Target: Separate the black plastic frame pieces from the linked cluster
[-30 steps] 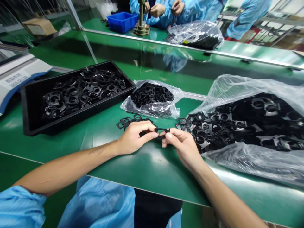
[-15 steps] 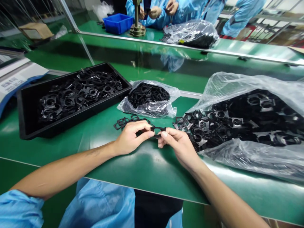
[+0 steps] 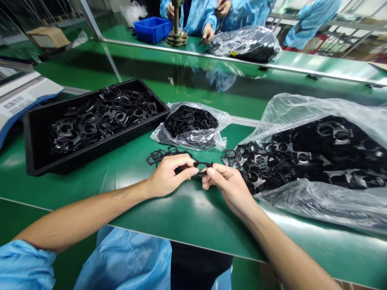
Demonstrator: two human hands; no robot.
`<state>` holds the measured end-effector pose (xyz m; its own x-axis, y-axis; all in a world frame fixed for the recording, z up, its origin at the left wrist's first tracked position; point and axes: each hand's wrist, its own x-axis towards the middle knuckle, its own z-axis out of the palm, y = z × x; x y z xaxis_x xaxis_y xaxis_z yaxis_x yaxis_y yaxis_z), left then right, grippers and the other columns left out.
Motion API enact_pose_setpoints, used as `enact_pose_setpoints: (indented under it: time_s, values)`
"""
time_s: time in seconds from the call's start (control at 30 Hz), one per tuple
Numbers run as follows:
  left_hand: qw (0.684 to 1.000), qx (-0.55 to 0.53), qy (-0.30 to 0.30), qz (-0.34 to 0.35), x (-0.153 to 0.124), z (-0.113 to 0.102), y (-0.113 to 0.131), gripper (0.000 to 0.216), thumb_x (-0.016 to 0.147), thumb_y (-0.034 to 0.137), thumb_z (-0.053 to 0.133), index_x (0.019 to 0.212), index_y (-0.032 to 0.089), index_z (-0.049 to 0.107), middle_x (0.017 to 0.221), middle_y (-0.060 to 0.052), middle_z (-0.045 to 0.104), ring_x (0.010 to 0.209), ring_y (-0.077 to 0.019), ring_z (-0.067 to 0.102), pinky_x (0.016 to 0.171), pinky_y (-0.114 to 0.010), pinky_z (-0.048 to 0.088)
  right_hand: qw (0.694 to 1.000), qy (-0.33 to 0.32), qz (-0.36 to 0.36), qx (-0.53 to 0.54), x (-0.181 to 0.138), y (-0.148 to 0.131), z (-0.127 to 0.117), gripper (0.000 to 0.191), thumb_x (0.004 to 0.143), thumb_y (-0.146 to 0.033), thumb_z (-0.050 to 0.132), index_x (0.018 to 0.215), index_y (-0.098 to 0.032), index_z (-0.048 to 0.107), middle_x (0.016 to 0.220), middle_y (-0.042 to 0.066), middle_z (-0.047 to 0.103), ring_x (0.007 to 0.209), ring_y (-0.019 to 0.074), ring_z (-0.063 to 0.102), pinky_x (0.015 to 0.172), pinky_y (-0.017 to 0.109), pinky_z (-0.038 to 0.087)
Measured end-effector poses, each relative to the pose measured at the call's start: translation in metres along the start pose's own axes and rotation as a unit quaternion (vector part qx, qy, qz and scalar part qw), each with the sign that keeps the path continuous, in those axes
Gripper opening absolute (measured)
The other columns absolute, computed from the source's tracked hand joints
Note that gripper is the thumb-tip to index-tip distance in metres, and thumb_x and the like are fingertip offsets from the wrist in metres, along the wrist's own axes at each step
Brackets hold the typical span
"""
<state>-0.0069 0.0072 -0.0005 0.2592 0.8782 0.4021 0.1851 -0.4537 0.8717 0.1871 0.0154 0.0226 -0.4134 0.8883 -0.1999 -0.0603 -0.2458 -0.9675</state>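
Between my two hands is a small black plastic frame with a round opening [image 3: 203, 164], raised over the green table. My left hand [image 3: 171, 172] pinches its left end between thumb and fingers. On the other end, my right hand [image 3: 227, 179] grips with thumb and fingertips. Part of the frame is covered by my fingers. Just behind my left hand lies a loose pile of flat black rings [image 3: 159, 155]. To the right of my right hand, similar black frames [image 3: 260, 161] spill from a large clear plastic bag [image 3: 305, 201].
A black tray [image 3: 99, 155] full of black parts stands at left. Behind my hands sits a small clear bag [image 3: 190, 139] of black rings. Across a metal rail, co-workers in blue sleeves handle parts near a blue bin [image 3: 152, 30] and a wrapped bag [image 3: 246, 43].
My hands and the frame keep almost the same pose; the whole view has shifted slightly. Across the table, a co-worker's hand has moved down to the tabletop beside the wrapped bag.
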Motion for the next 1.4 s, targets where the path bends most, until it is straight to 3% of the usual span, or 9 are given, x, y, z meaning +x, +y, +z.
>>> enact_pose_setpoints:
  time_s: [0.2, 0.5, 1.4]
  values:
    - [1.000, 0.001, 0.000, -0.009, 0.0002, -0.0003, 0.0002, 0.030, 0.096, 0.033, 0.059, 0.071, 0.016, 0.058, 0.066, 0.000, 0.058, 0.063, -0.0115, 0.053, 0.064, -0.024, 0.043, 0.999, 0.000, 0.020, 0.035, 0.0007, 0.0004, 0.0012, 0.037, 0.077, -0.052, 0.080, 0.070, -0.017, 0.070, 0.065, 0.001, 0.066, 0.057, 0.0110, 0.057, 0.060, 0.025, 0.049]
    - [0.999, -0.014, -0.005, -0.030, 0.0000, 0.0015, -0.0016, 0.029, 0.095, 0.034, 0.060, 0.072, 0.016, 0.057, 0.066, 0.001, 0.058, 0.061, -0.0110, 0.053, 0.062, -0.023, 0.044, 0.999, 0.014, -0.010, -0.028, 0.0003, -0.0012, 0.0005, 0.041, 0.074, -0.057, 0.080, 0.069, -0.018, 0.070, 0.064, 0.002, 0.067, 0.058, 0.0133, 0.059, 0.061, 0.027, 0.051]
    - [0.997, -0.040, -0.008, -0.058, -0.0016, 0.0036, -0.0029, 0.024, 0.093, 0.028, 0.062, 0.073, 0.016, 0.056, 0.066, 0.002, 0.056, 0.059, -0.0092, 0.054, 0.061, -0.020, 0.045, 0.998, 0.002, -0.032, -0.060, -0.0005, -0.0017, 0.0003, 0.046, 0.075, -0.061, 0.078, 0.065, -0.018, 0.066, 0.062, 0.000, 0.065, 0.058, 0.0122, 0.058, 0.063, 0.026, 0.051]
